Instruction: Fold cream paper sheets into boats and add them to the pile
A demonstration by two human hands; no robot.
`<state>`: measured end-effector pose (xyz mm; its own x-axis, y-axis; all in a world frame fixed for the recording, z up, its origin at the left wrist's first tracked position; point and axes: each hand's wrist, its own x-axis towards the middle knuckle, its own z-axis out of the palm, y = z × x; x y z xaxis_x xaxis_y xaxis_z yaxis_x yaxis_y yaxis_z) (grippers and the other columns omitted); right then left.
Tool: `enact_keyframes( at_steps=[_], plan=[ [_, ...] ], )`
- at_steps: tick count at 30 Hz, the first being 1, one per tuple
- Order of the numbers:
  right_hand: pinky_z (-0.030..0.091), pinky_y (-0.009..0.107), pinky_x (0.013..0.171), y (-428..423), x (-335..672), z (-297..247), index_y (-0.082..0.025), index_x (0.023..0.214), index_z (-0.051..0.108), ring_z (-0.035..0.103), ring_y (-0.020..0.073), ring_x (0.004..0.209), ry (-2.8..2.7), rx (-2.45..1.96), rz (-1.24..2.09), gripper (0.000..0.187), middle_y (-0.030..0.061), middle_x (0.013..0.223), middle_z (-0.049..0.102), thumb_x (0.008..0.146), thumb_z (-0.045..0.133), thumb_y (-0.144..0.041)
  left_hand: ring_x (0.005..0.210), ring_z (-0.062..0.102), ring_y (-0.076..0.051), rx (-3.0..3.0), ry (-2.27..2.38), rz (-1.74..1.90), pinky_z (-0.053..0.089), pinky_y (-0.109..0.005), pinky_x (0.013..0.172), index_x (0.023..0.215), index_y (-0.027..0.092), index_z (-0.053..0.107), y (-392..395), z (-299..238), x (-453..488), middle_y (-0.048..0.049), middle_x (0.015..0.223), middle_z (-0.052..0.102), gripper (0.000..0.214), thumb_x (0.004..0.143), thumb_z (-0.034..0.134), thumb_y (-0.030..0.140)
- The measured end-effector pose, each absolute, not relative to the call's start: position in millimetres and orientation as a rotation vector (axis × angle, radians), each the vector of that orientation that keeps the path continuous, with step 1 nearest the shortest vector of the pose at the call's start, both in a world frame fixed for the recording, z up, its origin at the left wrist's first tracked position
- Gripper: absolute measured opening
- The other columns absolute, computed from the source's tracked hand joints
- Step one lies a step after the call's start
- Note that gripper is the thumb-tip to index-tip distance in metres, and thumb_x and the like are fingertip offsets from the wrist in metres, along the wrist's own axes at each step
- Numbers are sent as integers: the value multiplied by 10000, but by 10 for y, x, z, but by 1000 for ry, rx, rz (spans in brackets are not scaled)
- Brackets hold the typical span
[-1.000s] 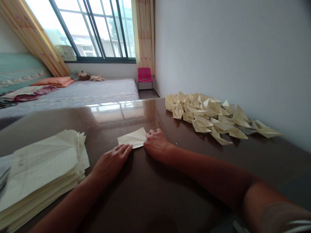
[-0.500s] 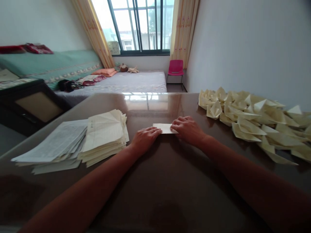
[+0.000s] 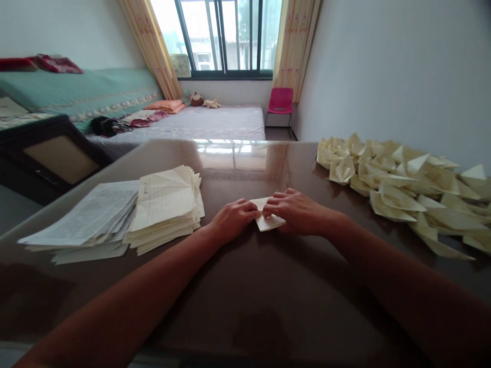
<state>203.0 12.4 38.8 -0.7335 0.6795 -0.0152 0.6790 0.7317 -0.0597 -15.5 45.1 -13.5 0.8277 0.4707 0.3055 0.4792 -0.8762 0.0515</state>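
The left hand (image 3: 233,220) is pinching the left edge of a folded paper (image 3: 268,223), while the right hand (image 3: 297,210) is holding its right part — fingers curling over it. The paper is lying mid-table, on the glossy brown table (image 3: 230,291). Leftward, a cream paper stack (image 3: 164,199) is sitting beside greyish sheets (image 3: 84,212); rightward, paper boats (image 3: 397,204) are crowding together — and far off, a pink chair (image 3: 281,102) is standing.

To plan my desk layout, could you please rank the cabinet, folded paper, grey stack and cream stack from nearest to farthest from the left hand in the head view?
From the left hand:
1. Folded paper: at its fingertips.
2. Cream stack: to its left.
3. Grey stack: left of the cream stack.
4. Cabinet: far left.
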Motion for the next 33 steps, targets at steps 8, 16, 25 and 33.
enact_keyframes(
  at_steps=[8,16,25,33],
  plan=[
    [403,240,737,340,2375,374,-163,948,706,581,152,789,-2690,-1164,837,280,33,894,686,843,545,-365,1031,600,-160,-3135,-658,-364,460,-278,927,1060,231,681,446,17,-262,0,1166,669,345,889,394,143],
    [300,220,517,494,2376,65,-150,743,564,394,90,559,-2237,-1416,1017,403,-44,608,481,854,456,-523,1095,564,-166,-3203,-734,-255,445,-251,937,1075,273,692,499,105,-355,20,1176,651,405,813,428,114],
    [245,245,532,411,2141,-36,-191,702,520,458,118,561,-2267,-1813,193,258,1,627,562,832,479,-409,1022,564,-175,-3098,-816,-234,476,-255,827,1042,302,700,463,156,-364,2,1088,653,352,818,473,151],
    [227,249,529,394,2110,-72,-210,789,573,502,139,591,-2315,-1905,66,267,22,703,636,846,465,-447,940,591,-177,-3012,-950,-239,494,-257,734,1040,323,692,467,143,-377,-4,1011,657,330,842,468,184]
  ],
)
